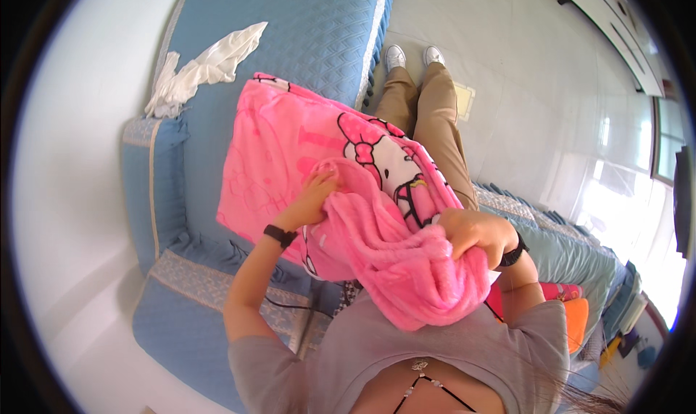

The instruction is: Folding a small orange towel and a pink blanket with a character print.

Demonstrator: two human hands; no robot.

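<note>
A plush pink blanket [272,153] with white cartoon figures outlined in black spreads over my lap and onto the blue seat. Its near part is bunched in thick folds against my chest. Around the fabric at the middle of the blanket, my left hand [317,199] is closed, its fingertips partly tucked at a raised fold. My right hand [475,234] is closed on the bunched right edge, with fingers curled into the folds. Both wrists wear dark bands.
Blue quilted sofa covers [290,22] lie beneath and ahead. A crumpled white cloth [206,69] rests on the left seat. To the right are a teal-covered seat [558,262] and an orange item [576,323]. A white cabinet [609,30] stands across the tiled floor.
</note>
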